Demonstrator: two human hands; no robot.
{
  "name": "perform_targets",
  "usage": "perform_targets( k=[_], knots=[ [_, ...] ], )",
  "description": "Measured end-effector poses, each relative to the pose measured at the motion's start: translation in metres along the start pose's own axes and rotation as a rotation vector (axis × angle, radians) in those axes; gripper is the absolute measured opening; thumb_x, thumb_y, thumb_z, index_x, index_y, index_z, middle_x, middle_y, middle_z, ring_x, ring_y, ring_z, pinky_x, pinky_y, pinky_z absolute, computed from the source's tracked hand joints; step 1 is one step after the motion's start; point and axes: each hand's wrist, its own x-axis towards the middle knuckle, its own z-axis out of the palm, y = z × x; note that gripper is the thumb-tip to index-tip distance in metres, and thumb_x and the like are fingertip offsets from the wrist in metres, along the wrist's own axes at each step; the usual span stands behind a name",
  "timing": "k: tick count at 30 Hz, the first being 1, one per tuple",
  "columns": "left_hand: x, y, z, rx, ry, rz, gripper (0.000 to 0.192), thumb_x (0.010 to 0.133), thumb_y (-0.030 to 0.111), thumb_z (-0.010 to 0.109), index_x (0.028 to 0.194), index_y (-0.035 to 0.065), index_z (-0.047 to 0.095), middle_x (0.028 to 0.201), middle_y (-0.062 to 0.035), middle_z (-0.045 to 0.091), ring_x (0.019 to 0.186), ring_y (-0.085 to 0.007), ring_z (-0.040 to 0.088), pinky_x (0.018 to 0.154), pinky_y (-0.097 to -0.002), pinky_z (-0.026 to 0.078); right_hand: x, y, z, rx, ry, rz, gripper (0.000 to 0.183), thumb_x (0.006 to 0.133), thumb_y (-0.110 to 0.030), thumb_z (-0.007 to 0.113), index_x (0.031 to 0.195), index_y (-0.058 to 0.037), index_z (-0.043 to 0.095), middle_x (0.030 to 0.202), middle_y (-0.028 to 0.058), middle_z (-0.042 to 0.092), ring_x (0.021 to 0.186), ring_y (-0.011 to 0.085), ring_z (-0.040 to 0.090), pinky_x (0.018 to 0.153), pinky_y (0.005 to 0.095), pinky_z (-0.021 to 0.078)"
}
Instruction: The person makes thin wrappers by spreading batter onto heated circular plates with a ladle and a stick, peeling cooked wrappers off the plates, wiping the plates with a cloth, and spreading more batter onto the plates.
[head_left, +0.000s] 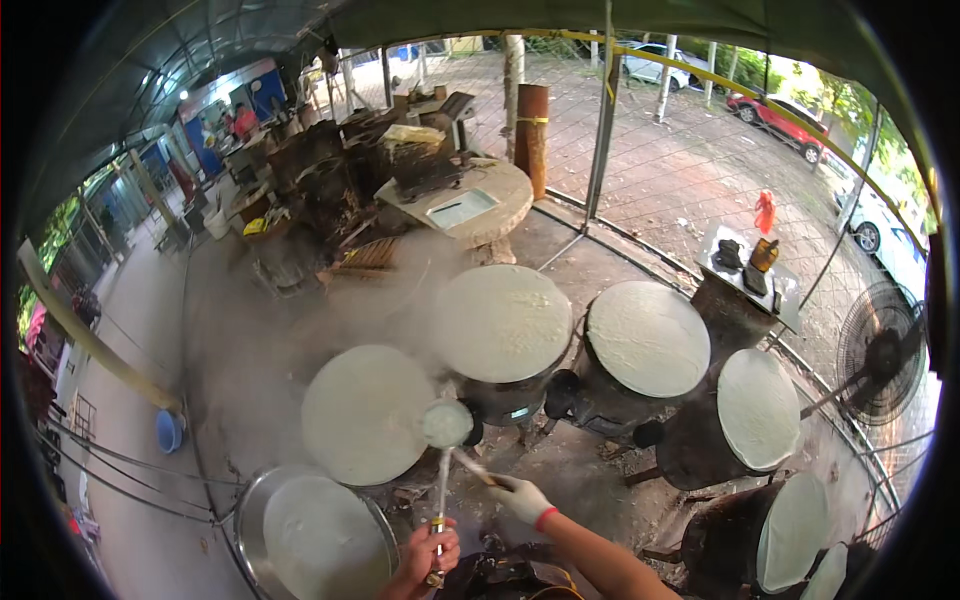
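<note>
My left hand (431, 553) is bare and closed around the handle of a round metal ladle (447, 424), whose bowl holds pale batter. My right hand (519, 498), in a white glove with a red cuff, grips a wooden-handled tool (474, 468); its far end meets the ladle near the bowl, and what kind of tool it is cannot be told. The bowl is beside the right edge of a round griddle covered with pale batter (367, 416). Below left is a wide metal basin (244, 517) with whitish batter inside.
Several batter-covered round griddles on dark drum stoves curve to the right, among them one steaming griddle (504, 322) and another (649, 337). A standing fan (881, 352) is far right. Beyond are a round stone table (510, 187), a wire fence (600, 150) and a blue basin (169, 431). People stand far back.
</note>
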Motion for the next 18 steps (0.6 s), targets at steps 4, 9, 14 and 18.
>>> perform_targets(
  k=[4,9,14,18],
  knots=[
    [0.024,-0.042,0.069,0.188,-0.133,-0.195,0.022,0.091,0.002,0.049,0.113,0.0039,0.046,0.07,-0.0053,0.043,0.05,-0.0105,0.04,0.043,-0.0235,0.033,-0.121,0.1,-0.089,0.349,0.563,0.103,0.045,0.084,-0.023,0.067,0.123,-0.0029,0.059,0.104,0.0093,0.067,0.088,0.0116,0.06,0.08,0.0274,0.0481],
    [0.045,-0.145,0.13,0.285,-0.152,-0.423,0.024,0.088,0.0,0.047,0.112,0.0023,0.048,0.068,-0.0043,0.042,0.045,-0.008,0.036,0.037,-0.0217,0.031,-0.311,0.207,-0.183,0.493,1.024,0.416,0.03,0.082,-0.026,0.068,0.1,-0.0016,0.067,0.066,0.0013,0.059,0.057,0.0089,0.053,0.052,0.0282,0.0444],
    [0.06,-0.26,0.179,0.216,-0.186,-0.742,0.024,0.091,0.002,0.044,0.114,-0.0027,0.051,0.072,-0.0065,0.043,0.047,-0.0083,0.038,0.038,-0.0204,0.033,-0.487,0.254,-0.232,0.817,1.762,0.223,0.018,0.084,-0.02,0.067,0.088,-0.0036,0.064,0.06,-0.0011,0.052,0.046,0.0075,0.045,0.042,0.0255,0.0334],
    [0.048,-0.347,0.23,0.27,-0.227,-0.908,0.027,0.093,0.003,0.043,0.117,-0.0078,0.047,0.074,-0.0072,0.043,0.049,-0.0092,0.04,0.039,-0.0212,0.036,-0.605,0.349,-0.253,0.831,2.146,0.4,0.023,0.085,-0.028,0.066,0.087,-0.0054,0.065,0.053,-0.0018,0.048,0.043,0.0085,0.043,0.041,0.0266,0.0334]
  ],
)
